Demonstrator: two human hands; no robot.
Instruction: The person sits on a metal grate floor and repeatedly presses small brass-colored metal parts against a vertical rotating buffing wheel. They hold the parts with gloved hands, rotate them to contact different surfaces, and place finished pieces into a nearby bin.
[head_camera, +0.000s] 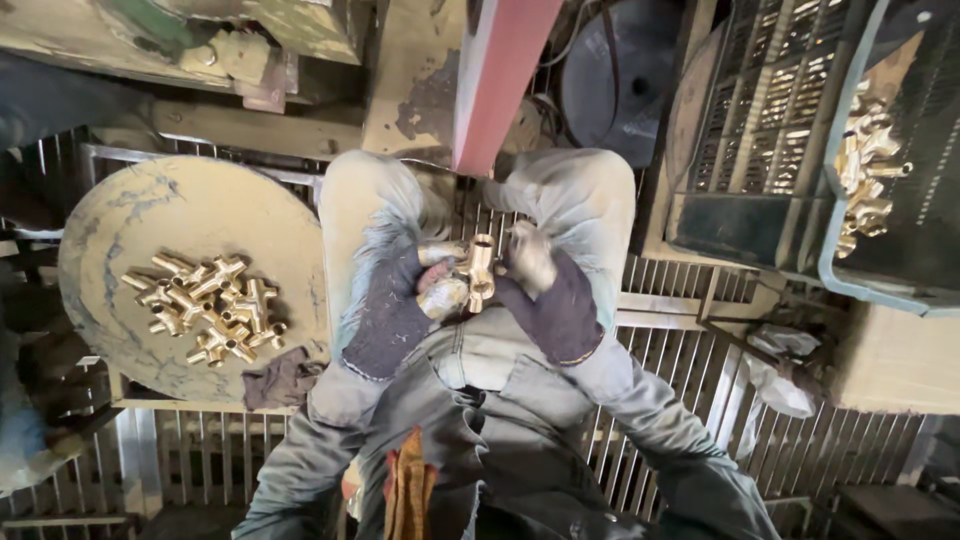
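A round dusty table (130, 215) at the left bears a heap of brass fittings (205, 305). A dark crate (850, 265) at the right holds more brass parts (865, 165). Over the lap, the left hand (440, 290) and right hand (525, 260) both grip 1 brass cross fitting (480, 270) between them.

A metal grate floor (700, 400) spans the lower frame. At left a worn round table (120, 230) stands; at upper right sit dark slatted crates (770, 110). A red beam (495, 70) hangs top centre, beside what may be peeling machine panels (415, 90).
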